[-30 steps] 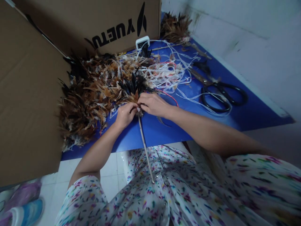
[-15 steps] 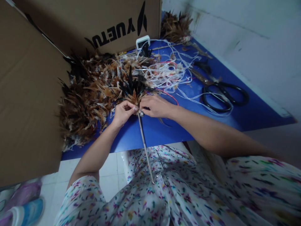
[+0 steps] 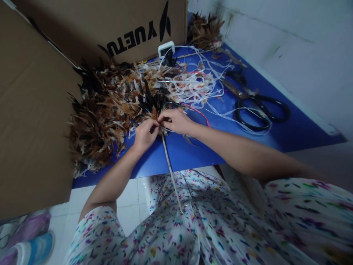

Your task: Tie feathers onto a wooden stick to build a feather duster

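Note:
A feather duster lies in front of me, its thin wooden stick (image 3: pixel 171 172) running from the table edge down over my lap. At its far end is a tuft of black and brown feathers (image 3: pixel 152 100). Both hands meet at the base of this tuft. My left hand (image 3: pixel 145 136) is closed, thumb and forefinger pinched together. Also pinching, my right hand (image 3: pixel 176 120) touches the left fingertips. A thin pale plastic string (image 3: pixel 168 130) shows below the right fingers; the fingertips mostly hide what they grip.
Heaped feathers (image 3: pixel 103 121) cover the left of the blue table (image 3: pixel 198 154). Tangled white plastic string (image 3: pixel 197 86) lies behind my right hand. Large black-handled scissors (image 3: pixel 255 110) rest at the right. A cardboard box (image 3: pixel 129 22) stands behind, and more feathers (image 3: pixel 205 31) sit near the wall.
My right hand has moved slightly left, and its fingertips now meet the left ones. My left hand has turned a little, its fingers curling in. The stick stays nearly in place.

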The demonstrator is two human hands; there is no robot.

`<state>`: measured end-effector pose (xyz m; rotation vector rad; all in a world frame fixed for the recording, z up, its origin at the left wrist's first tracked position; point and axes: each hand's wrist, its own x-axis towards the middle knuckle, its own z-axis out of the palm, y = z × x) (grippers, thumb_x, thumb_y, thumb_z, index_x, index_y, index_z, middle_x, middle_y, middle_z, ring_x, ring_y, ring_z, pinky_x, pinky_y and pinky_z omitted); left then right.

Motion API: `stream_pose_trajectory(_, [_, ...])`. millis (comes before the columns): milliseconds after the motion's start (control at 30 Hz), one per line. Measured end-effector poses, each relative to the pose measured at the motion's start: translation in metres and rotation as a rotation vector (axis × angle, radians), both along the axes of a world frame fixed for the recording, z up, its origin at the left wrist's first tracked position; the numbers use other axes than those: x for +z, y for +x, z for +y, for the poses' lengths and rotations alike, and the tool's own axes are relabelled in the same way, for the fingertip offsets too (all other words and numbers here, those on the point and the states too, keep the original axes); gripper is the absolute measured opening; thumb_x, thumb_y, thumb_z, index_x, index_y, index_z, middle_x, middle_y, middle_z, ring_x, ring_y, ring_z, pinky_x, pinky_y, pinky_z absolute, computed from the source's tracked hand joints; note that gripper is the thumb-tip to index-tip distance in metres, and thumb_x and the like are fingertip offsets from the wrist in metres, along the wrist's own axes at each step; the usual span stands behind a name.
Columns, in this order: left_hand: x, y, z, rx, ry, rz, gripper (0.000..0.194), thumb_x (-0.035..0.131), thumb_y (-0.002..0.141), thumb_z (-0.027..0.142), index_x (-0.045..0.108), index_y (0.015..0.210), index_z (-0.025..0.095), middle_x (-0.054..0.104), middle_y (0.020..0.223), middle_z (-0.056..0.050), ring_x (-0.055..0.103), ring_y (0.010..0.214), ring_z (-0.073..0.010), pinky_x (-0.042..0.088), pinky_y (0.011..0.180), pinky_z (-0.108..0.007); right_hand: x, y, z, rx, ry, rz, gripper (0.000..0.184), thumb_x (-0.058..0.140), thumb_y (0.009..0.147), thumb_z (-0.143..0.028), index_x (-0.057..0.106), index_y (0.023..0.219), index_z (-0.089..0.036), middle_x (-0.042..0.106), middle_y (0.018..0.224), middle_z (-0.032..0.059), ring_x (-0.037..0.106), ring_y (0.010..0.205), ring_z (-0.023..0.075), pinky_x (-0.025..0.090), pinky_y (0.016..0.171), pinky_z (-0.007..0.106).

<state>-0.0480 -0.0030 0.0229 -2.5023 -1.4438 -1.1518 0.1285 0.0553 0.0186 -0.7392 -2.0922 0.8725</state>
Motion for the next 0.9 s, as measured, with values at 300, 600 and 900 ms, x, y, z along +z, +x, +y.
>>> stream_pose_trajectory(300, [-0.006, -0.001, 0.009, -0.055, 0.223, 0.115, 0.011, 0.056, 0.084, 0.01, 0.058, 0.078, 0.018, 0.069, 0.078, -0.002, 0.066, 0.074, -0.0106, 0.051, 0.071, -0.021, -0.001, -0.003, 0.0, -0.041, -0.144, 0.044, 0.016, 0.058, 0.074, -0.008, 0.07, 0.084, -0.012, 0.067, 0.074, 0.0018, 0.058, 0.068, 0.011, 0.041, 0.067, 0.024])
stream_pose_trajectory(600, [-0.008, -0.004, 0.012, -0.091, 0.312, 0.131, 0.007, 0.057, 0.088, 0.014, 0.061, 0.086, 0.019, 0.072, 0.083, -0.004, 0.069, 0.079, -0.0112, 0.052, 0.074, -0.021, -0.005, -0.004, 0.006, -0.027, -0.141, 0.062, 0.017, 0.058, 0.074, -0.007, 0.071, 0.084, -0.013, 0.066, 0.078, 0.0017, 0.056, 0.072, 0.0112, 0.042, 0.07, 0.025])
stream_pose_trajectory(900, [-0.01, -0.006, 0.012, -0.069, 0.245, 0.128, 0.008, 0.057, 0.09, 0.02, 0.061, 0.084, 0.019, 0.072, 0.082, -0.004, 0.069, 0.079, -0.0117, 0.052, 0.075, -0.023, -0.008, 0.0, 0.011, 0.035, -0.037, 0.027, 0.013, 0.059, 0.077, -0.011, 0.071, 0.081, -0.016, 0.064, 0.084, 0.0033, 0.057, 0.082, 0.0135, 0.043, 0.079, 0.028])
